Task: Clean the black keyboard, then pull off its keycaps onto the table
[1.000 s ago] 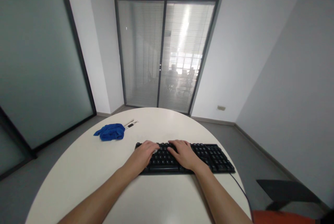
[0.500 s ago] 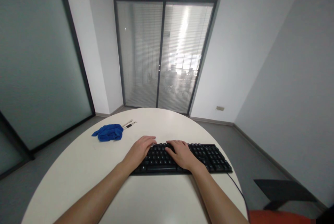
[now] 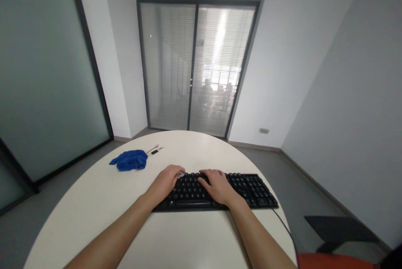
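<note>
At lower right, beside the pale round desk (image 3: 176, 239), are a red seat (image 3: 336, 260) and a black armrest (image 3: 341, 228), partly cut off by the frame. A thin cable (image 3: 284, 225) runs from the black keyboard (image 3: 191, 204) over the desk's right side. The keyboard lies across the desk, its left end covered by the left hand (image 3: 168, 179), which has fingers and thumb pinched together on a small pale scrap (image 3: 181, 175) at the upper left keys. The right hand (image 3: 216, 185) rests on the middle keys, thumb apart from its fingers, hiding those beneath. Key legends are too small to read. Farther left lie a crumpled blue cloth (image 3: 130, 160) and, just beyond it, thin tools (image 3: 155, 152), one with a black section. Behind the desk stand glazed panels (image 3: 221, 72) with blinds; a small wall plate (image 3: 264, 131) sits low to their right, its markings blurred.
</note>
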A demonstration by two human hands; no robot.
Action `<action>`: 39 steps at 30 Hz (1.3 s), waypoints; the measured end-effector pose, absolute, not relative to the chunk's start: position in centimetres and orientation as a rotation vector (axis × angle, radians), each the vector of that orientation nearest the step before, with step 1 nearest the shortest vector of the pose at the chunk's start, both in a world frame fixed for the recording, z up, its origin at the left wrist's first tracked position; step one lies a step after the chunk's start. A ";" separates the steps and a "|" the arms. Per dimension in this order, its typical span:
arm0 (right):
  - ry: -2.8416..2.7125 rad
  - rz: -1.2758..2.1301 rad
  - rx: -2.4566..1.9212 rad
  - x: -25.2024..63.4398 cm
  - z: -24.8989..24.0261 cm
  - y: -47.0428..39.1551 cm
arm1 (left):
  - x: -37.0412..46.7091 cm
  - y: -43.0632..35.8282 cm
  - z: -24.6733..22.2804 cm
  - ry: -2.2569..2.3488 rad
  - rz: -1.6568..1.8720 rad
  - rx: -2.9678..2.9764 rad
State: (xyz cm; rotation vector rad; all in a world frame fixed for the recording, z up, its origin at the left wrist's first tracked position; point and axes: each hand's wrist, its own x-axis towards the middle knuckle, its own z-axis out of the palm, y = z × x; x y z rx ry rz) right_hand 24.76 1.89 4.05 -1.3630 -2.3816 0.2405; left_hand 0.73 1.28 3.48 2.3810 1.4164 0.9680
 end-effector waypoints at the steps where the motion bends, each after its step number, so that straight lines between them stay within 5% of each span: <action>1: -2.380 0.239 -1.361 24.8 4.0 1.9 | 0.6 1.3 3.5 1.411 0.929 2.398; 39: -2.347 0.266 -1.404 24.9 4.7 1.6 | -3.7 1.0 3.8 1.456 1.047 2.299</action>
